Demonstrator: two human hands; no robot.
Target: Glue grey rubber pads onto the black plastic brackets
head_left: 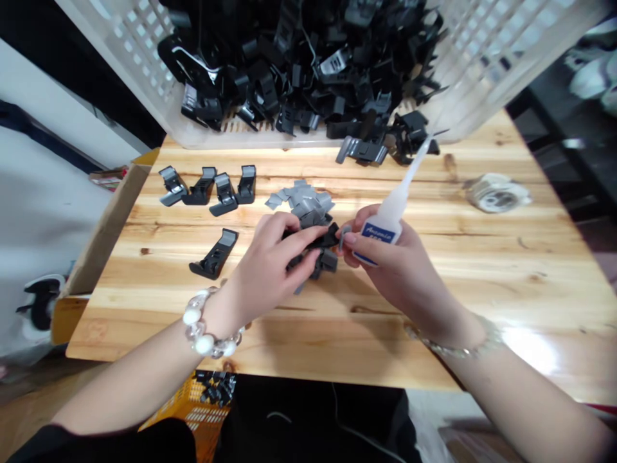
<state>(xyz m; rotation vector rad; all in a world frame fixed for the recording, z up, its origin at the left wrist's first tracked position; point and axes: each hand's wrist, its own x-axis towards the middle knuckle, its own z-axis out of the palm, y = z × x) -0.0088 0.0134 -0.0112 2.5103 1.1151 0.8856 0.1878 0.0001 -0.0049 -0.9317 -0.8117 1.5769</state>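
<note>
My left hand (277,257) is closed around a black plastic clip (324,239) above the middle of the table. Close beside it, my right hand (393,257) grips a white glue bottle (385,222) with a blue label, its long thin nozzle tilted up and away. Between that hand's thumb and forefinger is a small grey pad (344,236), near the clip's end. A pile of grey pads (303,199) lies just beyond my hands. To the left, several black clips (224,193) with grey ends stand in a row, and a single clip (215,254) lies nearer me.
A white plastic basket (139,64) heaped with black clips stands at the back of the wooden table (482,276). A roll of tape (498,193) lies at the right. Below the front edge is an orange basket (205,421) holding dark parts. A cardboard box (103,238) stands at the left.
</note>
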